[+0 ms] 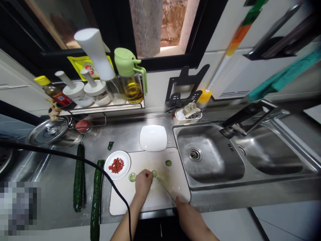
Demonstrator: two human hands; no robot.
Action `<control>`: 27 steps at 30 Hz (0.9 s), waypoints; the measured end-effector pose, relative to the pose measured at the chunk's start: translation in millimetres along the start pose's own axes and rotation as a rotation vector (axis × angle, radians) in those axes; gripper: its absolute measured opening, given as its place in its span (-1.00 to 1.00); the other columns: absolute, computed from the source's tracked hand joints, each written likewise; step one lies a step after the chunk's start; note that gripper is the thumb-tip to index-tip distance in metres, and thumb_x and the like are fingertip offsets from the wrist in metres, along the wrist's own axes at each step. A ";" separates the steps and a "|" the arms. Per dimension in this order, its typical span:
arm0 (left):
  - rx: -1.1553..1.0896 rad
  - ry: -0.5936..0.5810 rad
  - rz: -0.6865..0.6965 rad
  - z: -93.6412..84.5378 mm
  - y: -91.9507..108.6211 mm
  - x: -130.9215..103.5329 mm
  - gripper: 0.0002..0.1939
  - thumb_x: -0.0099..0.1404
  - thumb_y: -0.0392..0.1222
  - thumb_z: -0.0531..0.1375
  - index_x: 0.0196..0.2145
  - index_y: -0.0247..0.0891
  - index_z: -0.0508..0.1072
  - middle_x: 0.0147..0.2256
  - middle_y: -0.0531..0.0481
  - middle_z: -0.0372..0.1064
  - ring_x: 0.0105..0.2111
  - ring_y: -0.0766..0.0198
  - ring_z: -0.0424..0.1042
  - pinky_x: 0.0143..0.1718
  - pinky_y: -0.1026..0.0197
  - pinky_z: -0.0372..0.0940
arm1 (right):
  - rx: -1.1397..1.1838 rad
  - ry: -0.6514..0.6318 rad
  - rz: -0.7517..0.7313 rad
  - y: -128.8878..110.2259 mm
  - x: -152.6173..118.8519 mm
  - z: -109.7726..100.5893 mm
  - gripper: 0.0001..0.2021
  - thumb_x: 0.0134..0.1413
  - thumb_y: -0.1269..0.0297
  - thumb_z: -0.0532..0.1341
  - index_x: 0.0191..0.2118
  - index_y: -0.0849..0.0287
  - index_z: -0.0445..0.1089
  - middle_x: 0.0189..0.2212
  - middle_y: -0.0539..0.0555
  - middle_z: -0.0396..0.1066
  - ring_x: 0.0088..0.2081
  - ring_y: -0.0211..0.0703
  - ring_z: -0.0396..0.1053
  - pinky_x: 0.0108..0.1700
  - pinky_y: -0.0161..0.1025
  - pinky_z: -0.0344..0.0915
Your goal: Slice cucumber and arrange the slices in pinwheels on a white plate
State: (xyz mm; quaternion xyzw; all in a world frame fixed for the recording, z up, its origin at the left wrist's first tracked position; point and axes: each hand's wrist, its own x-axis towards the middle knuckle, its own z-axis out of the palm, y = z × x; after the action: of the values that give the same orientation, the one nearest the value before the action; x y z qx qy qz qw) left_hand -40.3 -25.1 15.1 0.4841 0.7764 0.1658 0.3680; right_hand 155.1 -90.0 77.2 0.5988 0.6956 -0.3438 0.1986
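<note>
My left hand (144, 182) is closed over the cutting board (173, 180), its fingers curled around a piece of cucumber (154, 173) whose pale green cut face shows at the fingertips. A knife (166, 190) is gripped in my right hand (188, 214), its blade slanting up and left with the tip close to that piece. Left of my left hand lies a cucumber slice (132, 177); a dark green end piece (168, 163) rests at the board's upper right. A white plate (107, 164) of chopped red bits (116, 165) overlaps the board's left corner.
Two whole cucumbers (79, 180) (96, 201) lie on the left counter, and a white dish (152, 138) sits behind the board. A double sink (210, 154) is at right. Bottles and an oil jug (132, 88) stand on a rack. A black cable (110, 177) crosses the view.
</note>
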 end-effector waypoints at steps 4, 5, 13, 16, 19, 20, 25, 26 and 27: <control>-0.028 0.061 0.047 -3.2 -5.1 -5.7 -0.76 0.20 -0.17 0.09 -0.53 -0.25 0.46 -0.59 0.07 0.38 -0.54 0.34 0.30 -0.45 0.32 0.07 | 0.015 -0.067 0.043 6.2 -5.3 -3.2 -0.49 0.02 0.70 -0.13 0.03 0.26 0.30 -0.25 0.21 0.51 -0.20 -0.08 0.47 -0.29 -0.31 0.25; -0.030 0.088 0.051 -6.3 -8.4 -7.4 -0.74 0.20 -0.13 0.09 -0.56 -0.25 0.45 -0.60 0.08 0.36 -0.55 0.35 0.28 -0.45 0.33 0.07 | 0.020 -0.071 0.041 7.0 -5.7 -3.9 -0.48 0.03 0.70 -0.14 0.04 0.26 0.28 -0.24 0.21 0.51 -0.19 -0.08 0.47 -0.29 -0.31 0.25; -0.111 0.256 -0.129 -45.4 -57.4 -21.5 -0.68 0.17 0.02 0.08 -0.49 -0.23 0.49 -0.52 0.05 0.45 -0.44 0.24 0.40 -0.37 0.31 0.19 | 0.039 -0.090 0.049 11.0 -2.9 -0.9 -0.44 0.04 0.69 -0.16 0.12 0.29 0.24 -0.18 0.25 0.49 -0.15 -0.05 0.46 -0.25 -0.26 0.26; -0.138 0.280 -0.141 -51.2 -70.7 -23.4 -0.65 0.16 0.04 0.07 -0.48 -0.26 0.49 -0.51 0.01 0.46 -0.43 0.18 0.41 -0.39 0.27 0.21 | 0.037 -0.128 0.059 12.3 -1.4 -2.0 -0.41 0.03 0.69 -0.15 0.17 0.27 0.20 -0.17 0.22 0.49 -0.13 -0.05 0.45 -0.22 -0.27 0.27; -0.128 0.290 -0.160 -52.6 -76.3 -23.8 -0.63 0.16 0.07 0.06 -0.47 -0.27 0.50 -0.51 0.00 0.47 -0.44 0.15 0.41 -0.39 0.24 0.22 | 0.024 -0.148 0.061 13.9 -0.3 -2.0 -0.39 0.03 0.68 -0.15 0.20 0.26 0.17 -0.15 0.22 0.49 -0.12 -0.02 0.45 -0.22 -0.25 0.28; -0.117 0.289 -0.164 -53.0 -77.1 -23.9 -0.63 0.16 0.07 0.06 -0.46 -0.26 0.51 -0.51 0.00 0.47 -0.43 0.14 0.42 -0.38 0.23 0.22 | 0.026 -0.139 0.055 14.4 -0.1 -1.7 -0.40 0.04 0.68 -0.15 0.20 0.27 0.18 -0.14 0.22 0.48 -0.12 -0.01 0.44 -0.22 -0.24 0.29; -0.072 0.312 -0.169 -54.7 -75.9 -25.0 -0.68 0.16 0.04 0.08 -0.39 -0.22 0.52 -0.46 0.01 0.49 -0.43 0.15 0.43 -0.37 0.22 0.23 | 0.055 -0.112 0.061 14.1 -0.9 -0.8 -0.43 0.04 0.69 -0.16 0.13 0.30 0.26 -0.18 0.24 0.50 -0.15 -0.01 0.46 -0.24 -0.26 0.28; -0.086 0.324 -0.151 -53.8 -73.2 -24.2 -0.69 0.15 0.03 0.10 -0.37 -0.22 0.51 -0.45 0.01 0.49 -0.43 0.16 0.43 -0.37 0.22 0.24 | 0.055 -0.114 0.066 13.6 -1.3 -1.1 -0.42 0.03 0.70 -0.17 0.12 0.31 0.26 -0.19 0.25 0.50 -0.16 -0.01 0.46 -0.25 -0.26 0.29; -0.109 0.334 -0.127 -51.9 -68.9 -22.6 -0.70 0.14 0.03 0.11 -0.36 -0.23 0.51 -0.46 0.00 0.49 -0.43 0.17 0.43 -0.36 0.22 0.25 | 0.052 -0.115 0.068 13.0 -1.7 -1.5 -0.41 0.01 0.71 -0.17 0.13 0.32 0.26 -0.19 0.25 0.50 -0.16 0.00 0.46 -0.25 -0.26 0.29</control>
State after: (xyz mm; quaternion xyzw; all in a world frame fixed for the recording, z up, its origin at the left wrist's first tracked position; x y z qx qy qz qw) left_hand -115.9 -72.6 17.0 0.3793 0.8454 0.2623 0.2694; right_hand 168.2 -89.5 76.3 0.6062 0.6532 -0.3888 0.2339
